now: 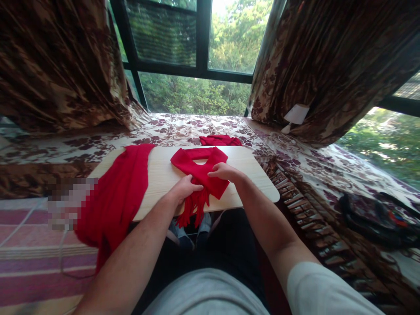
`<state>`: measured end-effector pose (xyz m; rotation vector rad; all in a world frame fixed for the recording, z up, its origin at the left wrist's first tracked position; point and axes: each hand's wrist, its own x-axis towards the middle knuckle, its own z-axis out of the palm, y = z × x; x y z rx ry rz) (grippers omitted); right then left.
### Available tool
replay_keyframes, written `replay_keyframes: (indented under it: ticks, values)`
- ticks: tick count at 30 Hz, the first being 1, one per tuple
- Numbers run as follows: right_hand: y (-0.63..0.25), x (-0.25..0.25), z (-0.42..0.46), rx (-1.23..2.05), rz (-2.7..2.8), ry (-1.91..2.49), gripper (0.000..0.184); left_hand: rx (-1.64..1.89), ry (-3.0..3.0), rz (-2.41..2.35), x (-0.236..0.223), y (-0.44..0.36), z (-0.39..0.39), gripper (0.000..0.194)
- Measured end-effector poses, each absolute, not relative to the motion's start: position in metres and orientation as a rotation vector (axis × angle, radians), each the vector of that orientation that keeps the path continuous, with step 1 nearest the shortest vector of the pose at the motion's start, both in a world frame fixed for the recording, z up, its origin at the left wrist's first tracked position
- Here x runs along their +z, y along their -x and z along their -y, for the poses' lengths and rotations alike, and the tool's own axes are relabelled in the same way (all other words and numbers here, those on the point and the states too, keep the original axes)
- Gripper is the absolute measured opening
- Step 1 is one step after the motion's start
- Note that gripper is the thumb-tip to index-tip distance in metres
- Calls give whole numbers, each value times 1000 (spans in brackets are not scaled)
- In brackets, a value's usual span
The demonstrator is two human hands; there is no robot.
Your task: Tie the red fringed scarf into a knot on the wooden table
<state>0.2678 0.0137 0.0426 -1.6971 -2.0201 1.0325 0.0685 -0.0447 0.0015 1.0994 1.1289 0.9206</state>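
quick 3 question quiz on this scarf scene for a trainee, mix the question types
1. True or false: both hands rest on the folded red scarf.
2. Which hand is nearer the fringe: A left hand, B right hand?
3. What hangs over the left edge of the wooden board?

Key: 1 true. 2 A. 3 a large red cloth.

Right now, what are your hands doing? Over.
Left hand and right hand both pressing the folded red scarf on the wooden board. Another red cloth lies left.
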Motion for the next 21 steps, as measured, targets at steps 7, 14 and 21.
replay_keyframes:
  ticks: [7,14,21]
  values:
    - [-269,40,-11,1410,1575,1344,8,906,-1040,-1075,7,-68,45,54]
    - [-267,41,-10,1324,1668,1383,11,844,-912,-1013,17,-68,45,45]
    - [-268,35,-11,1148,1747,1441,10,976,-823,-1061,21,-84,48,51]
